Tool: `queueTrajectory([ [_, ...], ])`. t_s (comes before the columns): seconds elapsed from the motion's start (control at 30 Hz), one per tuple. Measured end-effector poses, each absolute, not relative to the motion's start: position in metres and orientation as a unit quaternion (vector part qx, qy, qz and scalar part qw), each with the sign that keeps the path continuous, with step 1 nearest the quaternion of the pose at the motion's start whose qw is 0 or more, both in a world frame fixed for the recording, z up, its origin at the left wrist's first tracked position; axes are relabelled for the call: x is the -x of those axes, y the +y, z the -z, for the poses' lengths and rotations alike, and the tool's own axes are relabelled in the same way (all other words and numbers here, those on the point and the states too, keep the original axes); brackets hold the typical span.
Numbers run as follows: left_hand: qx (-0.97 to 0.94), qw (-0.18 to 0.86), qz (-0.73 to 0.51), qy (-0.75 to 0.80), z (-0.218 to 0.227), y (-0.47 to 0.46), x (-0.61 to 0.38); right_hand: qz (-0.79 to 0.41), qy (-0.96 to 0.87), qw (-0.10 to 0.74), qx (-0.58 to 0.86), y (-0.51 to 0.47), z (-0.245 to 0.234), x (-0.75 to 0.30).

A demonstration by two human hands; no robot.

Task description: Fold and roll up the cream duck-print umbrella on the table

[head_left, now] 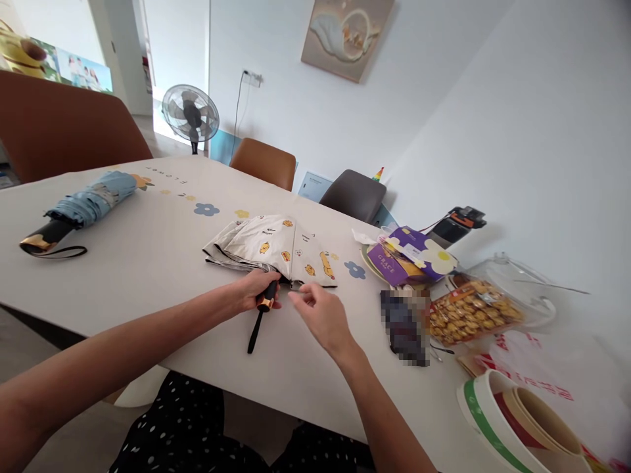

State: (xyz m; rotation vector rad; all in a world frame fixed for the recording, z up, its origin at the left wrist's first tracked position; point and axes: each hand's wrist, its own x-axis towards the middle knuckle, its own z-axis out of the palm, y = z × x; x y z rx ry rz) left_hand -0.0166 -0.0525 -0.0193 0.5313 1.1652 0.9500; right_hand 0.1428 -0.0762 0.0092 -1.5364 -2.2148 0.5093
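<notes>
A white umbrella (266, 240) with small yellow cartoon prints lies on the table, its canopy collapsed but loosely fanned out. Its black handle (267, 299) with gold trim points toward me, and a black strap hangs from the end. My left hand (259, 289) is wrapped round this handle, close to the canopy. Just right of it, my right hand (318, 312) is beside the canopy's lower edge with fingers curled and slightly apart, and nothing shows in it. At the far left lies a blue folded umbrella (96, 200), rolled up, with a black and gold handle.
The white table (148, 289) has printed flowers. At its right are a purple tissue box (411, 256), a bag of cookies (473, 312), a clear lidded container (517, 282) and a paper roll (532, 420). Chairs (263, 161) and a fan (191, 115) stand beyond.
</notes>
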Motion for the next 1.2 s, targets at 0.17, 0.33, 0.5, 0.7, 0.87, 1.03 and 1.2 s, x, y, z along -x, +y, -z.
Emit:
queueTrajectory([
  [0.17, -0.205, 0.841, -0.381, 0.325, 0.026, -0.051, 0.027, 0.019, -0.826, 0.309, 0.471, -0.062, 0.002, -0.148],
  [0.33, -0.204, 0.872, -0.347, 0.278, 0.034, -0.053, 0.017, 0.102, -0.866, 0.292, 0.393, -0.053, 0.011, -0.14],
  [0.5, -0.201, 0.869, -0.355, 0.279, 0.035, -0.053, 0.015, 0.098, -0.861, 0.294, 0.403, -0.049, 0.009, -0.134],
  [0.7, -0.216, 0.866, -0.36, 0.271, 0.037, -0.053, 0.017, 0.115, -0.867, 0.335, 0.351, -0.04, 0.0, -0.126],
  [0.87, -0.22, 0.842, -0.379, 0.314, 0.034, -0.054, 0.015, 0.107, -0.881, 0.326, 0.326, -0.034, 0.006, -0.116],
  [1.03, -0.192, 0.855, -0.366, 0.313, 0.031, -0.053, 0.016, 0.101, -0.874, 0.339, 0.333, -0.037, 0.018, -0.117],
  [1.2, -0.183, 0.855, -0.372, 0.311, 0.03, -0.053, 0.018, 0.087, -0.869, 0.357, 0.331, -0.04, 0.026, -0.116],
])
